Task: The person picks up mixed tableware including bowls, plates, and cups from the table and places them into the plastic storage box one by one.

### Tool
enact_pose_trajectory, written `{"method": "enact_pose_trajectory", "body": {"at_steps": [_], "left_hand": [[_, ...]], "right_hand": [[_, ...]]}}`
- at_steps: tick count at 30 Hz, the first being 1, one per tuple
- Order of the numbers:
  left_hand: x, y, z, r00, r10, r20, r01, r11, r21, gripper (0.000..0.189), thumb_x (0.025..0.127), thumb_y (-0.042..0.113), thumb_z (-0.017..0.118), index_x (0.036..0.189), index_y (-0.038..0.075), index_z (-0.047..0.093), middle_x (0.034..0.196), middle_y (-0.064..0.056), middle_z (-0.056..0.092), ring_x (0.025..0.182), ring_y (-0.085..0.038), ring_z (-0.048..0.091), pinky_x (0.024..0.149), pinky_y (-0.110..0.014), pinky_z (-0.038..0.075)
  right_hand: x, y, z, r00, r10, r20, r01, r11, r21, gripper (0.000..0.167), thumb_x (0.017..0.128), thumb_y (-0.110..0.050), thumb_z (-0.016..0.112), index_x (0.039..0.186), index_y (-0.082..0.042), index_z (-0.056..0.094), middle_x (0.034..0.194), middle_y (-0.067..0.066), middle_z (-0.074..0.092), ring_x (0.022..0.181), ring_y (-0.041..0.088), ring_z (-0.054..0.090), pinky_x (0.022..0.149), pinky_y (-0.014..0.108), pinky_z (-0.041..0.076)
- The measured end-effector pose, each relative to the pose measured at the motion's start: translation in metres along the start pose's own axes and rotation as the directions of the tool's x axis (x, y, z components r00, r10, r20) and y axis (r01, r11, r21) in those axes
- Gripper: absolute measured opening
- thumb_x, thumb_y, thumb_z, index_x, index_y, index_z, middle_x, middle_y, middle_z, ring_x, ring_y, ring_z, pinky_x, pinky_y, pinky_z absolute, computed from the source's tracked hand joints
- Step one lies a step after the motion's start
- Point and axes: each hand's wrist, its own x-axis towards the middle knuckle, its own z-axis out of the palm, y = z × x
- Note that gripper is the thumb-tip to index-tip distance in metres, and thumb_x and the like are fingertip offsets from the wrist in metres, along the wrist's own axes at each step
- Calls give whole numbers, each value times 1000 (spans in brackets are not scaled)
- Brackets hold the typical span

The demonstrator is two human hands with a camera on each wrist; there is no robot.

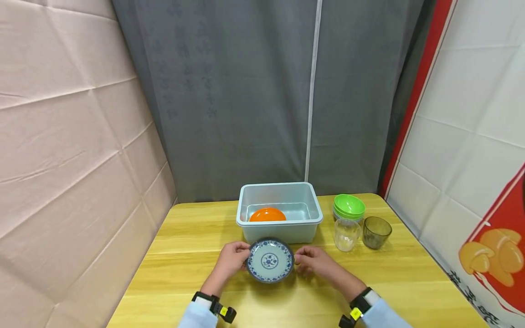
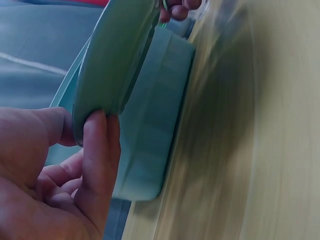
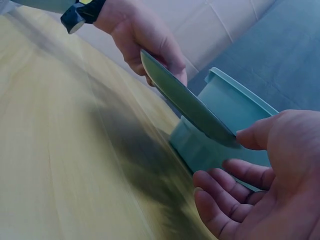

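A small plate (image 1: 269,260) with a blue floral rim and a medallion at its centre is held tilted above the table, in front of the bin. My left hand (image 1: 232,261) pinches its left edge; in the left wrist view the thumb lies on one face and the fingers (image 2: 97,145) on the other. At the opposite edge is my right hand (image 1: 316,263). Its thumb tip meets the rim in the right wrist view, while the other fingers (image 3: 215,200) hang loosely bent below, apart from the plate.
Behind the plate stands a pale blue-grey bin (image 1: 283,232) with an orange dish (image 1: 268,214) inside. To its right are stacked bowls, green on top (image 1: 349,206), a clear glass (image 1: 346,234) and a smoky glass (image 1: 376,232). A grey curtain (image 1: 229,100) hangs behind the wooden table (image 1: 184,255).
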Motion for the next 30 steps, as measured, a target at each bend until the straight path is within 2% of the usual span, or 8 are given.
{"method": "enact_pose_trajectory", "body": {"at_steps": [6,15,21,30], "left_hand": [[1,2,11,1000,17,21,-16,1000,-18,21,102,4,68,119,-6,74,97,-11,76,74,-19,67,64,-38,64],[4,2,23,999,25,39,-24,999,-26,21,100,3,68,118,-6,74,95,-10,76,74,-19,69,64,-38,66],[4,1,26,999,17,46,-15,999,-31,21,100,4,67,118,-6,73,93,-10,75,75,-19,69,64,-38,66],[4,4,26,998,2,60,1,999,-49,22,100,5,67,119,-6,71,94,-10,74,77,-20,69,65,-40,66]], "right_hand": [[1,3,3,999,36,-20,-35,998,52,33,112,-21,65,125,10,65,105,9,73,89,29,73,81,47,65],[3,3,3,989,121,-84,-112,988,107,35,110,-18,65,129,11,65,103,11,73,84,22,71,77,41,65],[2,3,0,986,145,-86,-135,984,113,33,110,-20,65,128,8,68,99,10,73,84,23,69,77,40,65],[-3,-3,-1,985,157,-73,-140,972,191,31,112,-19,65,127,8,67,99,11,72,85,23,71,78,38,65]]}}
